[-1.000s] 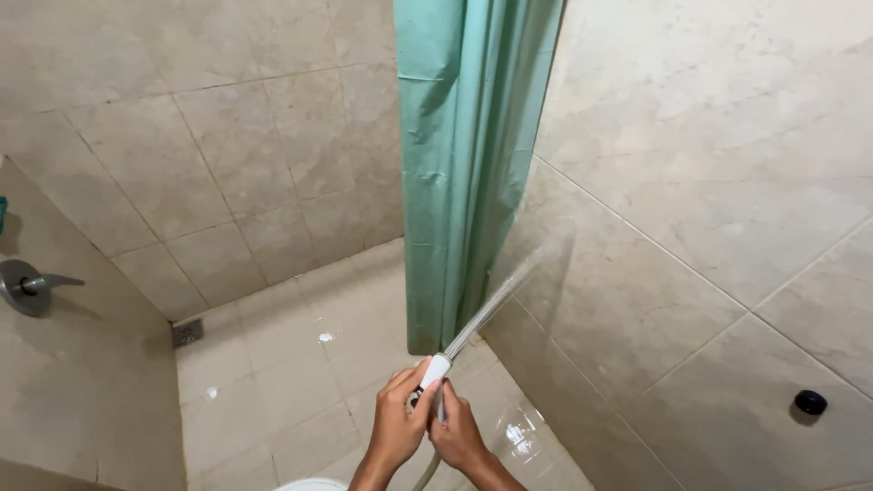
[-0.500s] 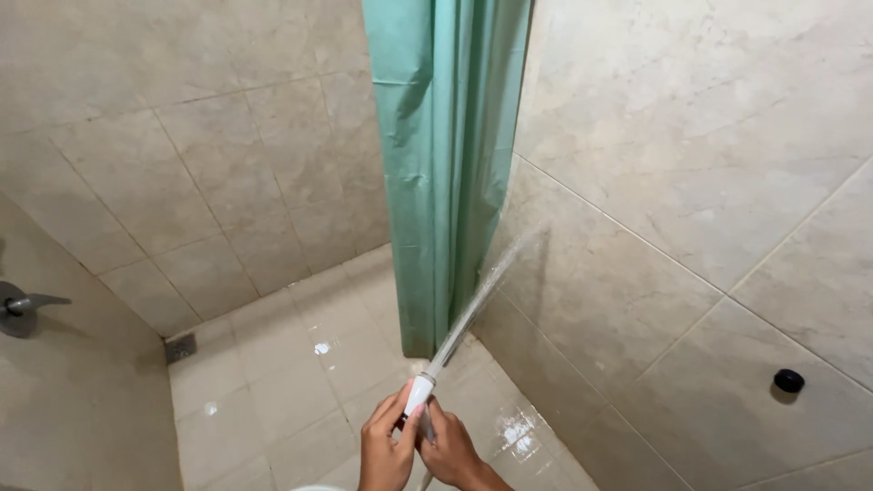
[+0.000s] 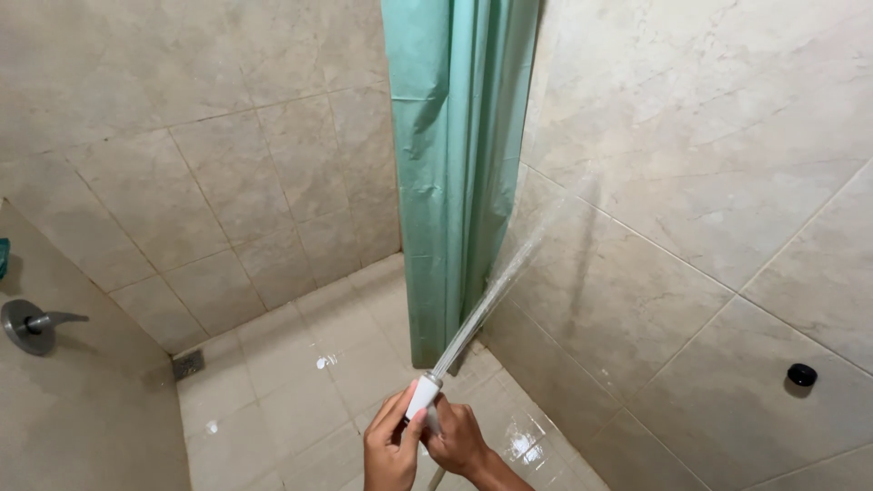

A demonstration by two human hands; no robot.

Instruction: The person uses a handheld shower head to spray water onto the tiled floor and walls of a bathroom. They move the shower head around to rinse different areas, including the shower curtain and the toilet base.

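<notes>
Tiled shower stall [image 3: 273, 182]: both hands, left [image 3: 393, 450] and right [image 3: 456, 438], clenched on white spray nozzle [image 3: 422, 396], jet striking wall beside green curtain [image 3: 455, 164]; rinsing underway, sweep likely due.

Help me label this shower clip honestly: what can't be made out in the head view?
- Hose below the white sprayer: hidden by the left hand and right hand, then cut off by the bottom edge.
- Wall behind the green curtain: covered by it.
- Small black fitting: too small to identify.

Beige tiled walls [image 3: 709, 164] enclose a wet tiled floor [image 3: 300, 391], with a green curtain [image 3: 459, 155] hanging between.
</notes>
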